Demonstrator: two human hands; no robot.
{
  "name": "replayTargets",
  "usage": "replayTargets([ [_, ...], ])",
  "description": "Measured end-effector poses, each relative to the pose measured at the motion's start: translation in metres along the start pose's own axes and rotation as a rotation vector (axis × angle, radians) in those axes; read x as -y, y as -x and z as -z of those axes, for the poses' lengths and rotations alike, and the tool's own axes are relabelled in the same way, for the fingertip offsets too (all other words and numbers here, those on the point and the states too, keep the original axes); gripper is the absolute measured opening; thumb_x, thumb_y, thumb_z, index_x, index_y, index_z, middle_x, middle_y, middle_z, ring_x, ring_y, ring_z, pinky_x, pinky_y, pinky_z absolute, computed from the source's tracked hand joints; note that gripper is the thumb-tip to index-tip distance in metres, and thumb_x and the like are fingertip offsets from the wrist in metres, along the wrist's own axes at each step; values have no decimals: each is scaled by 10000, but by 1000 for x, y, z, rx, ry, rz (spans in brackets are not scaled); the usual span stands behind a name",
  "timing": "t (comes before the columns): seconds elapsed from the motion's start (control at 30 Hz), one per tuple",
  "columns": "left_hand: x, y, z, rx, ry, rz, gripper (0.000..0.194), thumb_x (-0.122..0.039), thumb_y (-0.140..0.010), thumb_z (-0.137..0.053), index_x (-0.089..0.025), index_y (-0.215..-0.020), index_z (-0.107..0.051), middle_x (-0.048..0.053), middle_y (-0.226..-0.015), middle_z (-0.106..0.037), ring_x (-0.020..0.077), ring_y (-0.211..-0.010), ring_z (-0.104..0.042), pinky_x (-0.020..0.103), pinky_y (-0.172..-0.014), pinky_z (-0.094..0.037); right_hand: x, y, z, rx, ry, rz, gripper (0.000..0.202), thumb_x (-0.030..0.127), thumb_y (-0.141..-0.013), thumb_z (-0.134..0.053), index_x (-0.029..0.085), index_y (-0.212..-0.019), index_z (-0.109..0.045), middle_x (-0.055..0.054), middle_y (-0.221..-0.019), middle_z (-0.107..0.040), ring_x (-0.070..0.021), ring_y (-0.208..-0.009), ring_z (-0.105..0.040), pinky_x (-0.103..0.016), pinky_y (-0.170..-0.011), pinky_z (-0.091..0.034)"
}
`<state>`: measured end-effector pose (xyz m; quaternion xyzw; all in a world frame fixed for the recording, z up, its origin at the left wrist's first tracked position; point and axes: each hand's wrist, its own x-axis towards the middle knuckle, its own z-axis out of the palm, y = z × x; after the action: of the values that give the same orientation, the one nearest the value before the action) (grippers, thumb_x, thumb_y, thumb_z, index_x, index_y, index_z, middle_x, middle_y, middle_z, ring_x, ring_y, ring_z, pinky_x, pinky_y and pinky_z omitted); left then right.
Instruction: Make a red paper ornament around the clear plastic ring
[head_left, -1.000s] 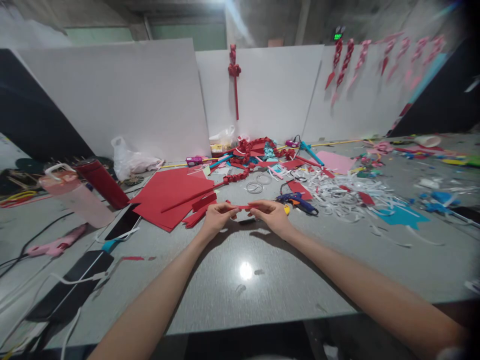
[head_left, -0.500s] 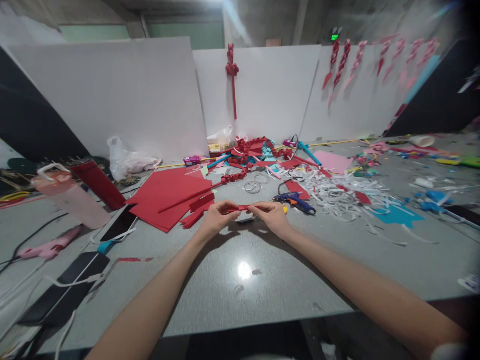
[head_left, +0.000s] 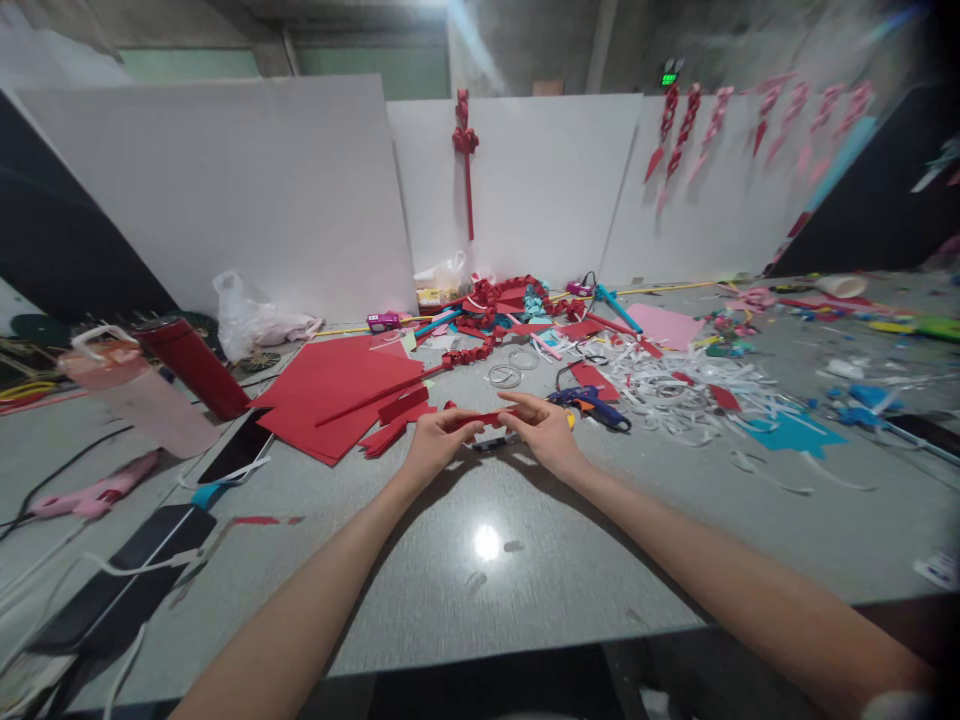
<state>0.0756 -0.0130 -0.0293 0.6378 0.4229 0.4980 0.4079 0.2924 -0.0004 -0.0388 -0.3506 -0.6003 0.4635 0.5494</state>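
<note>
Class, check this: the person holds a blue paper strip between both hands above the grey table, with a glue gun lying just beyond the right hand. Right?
Not quite: in the head view the paper strip between the left hand and right hand is red. The glue gun is placed as described.

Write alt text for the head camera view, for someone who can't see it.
Two bare hands, left hand and right hand, pinch a red paper strip between them above a grey table. Red paper sheets lie to the left, a blue glue gun and white paper scraps to the right.
</note>
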Motion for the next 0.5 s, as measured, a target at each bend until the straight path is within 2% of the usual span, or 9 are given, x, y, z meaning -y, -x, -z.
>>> replayTargets([
  [0.27, -3, 0, -1, -20, -6, 4, 236, -399, -855, -819, -171, -892, -861, 84, -805, -811, 179, -663, -696, 319, -666, -554, 1, 0, -1, -5, -10, -2, 471, 467, -827, -871, 197, -1207, -803, -91, -971, -852, -244, -871, -806, -381, -818, -638],
  [0.5, -2, 0, -1, -52, -38, -11, 287, -449, -878, -804, -169, -835, -852, 67, -712, -777, 184, -632, -684, 311, -632, -540, -3, -1, 0, 3, 18, -2, 443, 496, -822, -873, 199, -1147, -829, -102, -1003, -855, -262, -902, -813, -428, -889, -643],
])
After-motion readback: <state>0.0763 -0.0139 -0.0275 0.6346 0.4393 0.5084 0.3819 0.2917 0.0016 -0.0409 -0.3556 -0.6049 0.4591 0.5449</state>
